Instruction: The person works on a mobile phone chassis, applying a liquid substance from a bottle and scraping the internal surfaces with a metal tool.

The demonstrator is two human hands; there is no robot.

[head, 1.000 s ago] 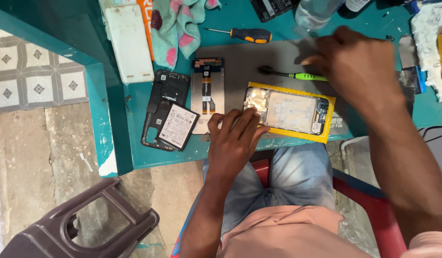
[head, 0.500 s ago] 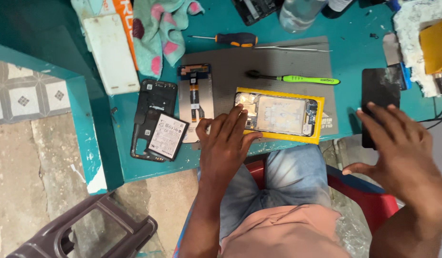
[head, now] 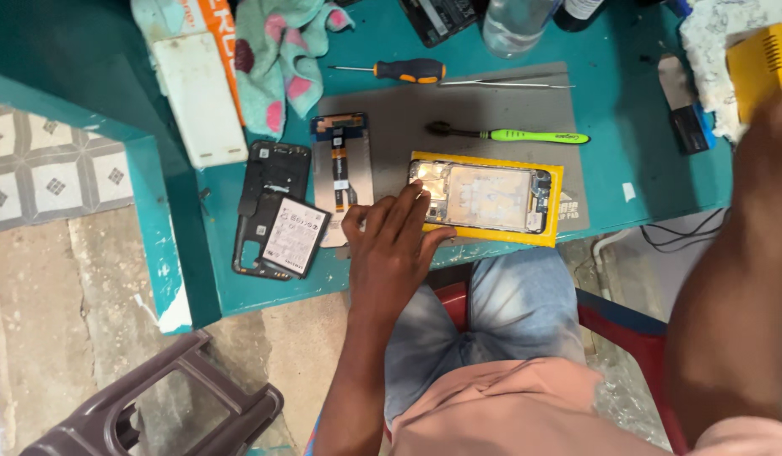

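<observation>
- Teal worktop [head: 627, 160] carries your opened phone [head: 484, 197] (yellow frame, back cover off).
- Your left hand [head: 391, 241] rests flat, fingers spread, at its left end.
- Your right hand is out of view; I cannot tell its state.
- Back cover [head: 271, 207] and battery [head: 294, 236] lie aside; reassembly remains.

bare grey mat [head: 492, 108] lay open at twelve o'clock of the opened phone [head: 484, 197]; green brush [head: 509, 134] barred it midway; screen panel [head: 341, 165] crowded nine o'clock.

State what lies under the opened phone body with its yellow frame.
The opened phone body with its yellow frame rests on a grey rectangular work mat, which lies on the teal table. The left hand touches its left end. The mat directly beneath is hidden.
</observation>
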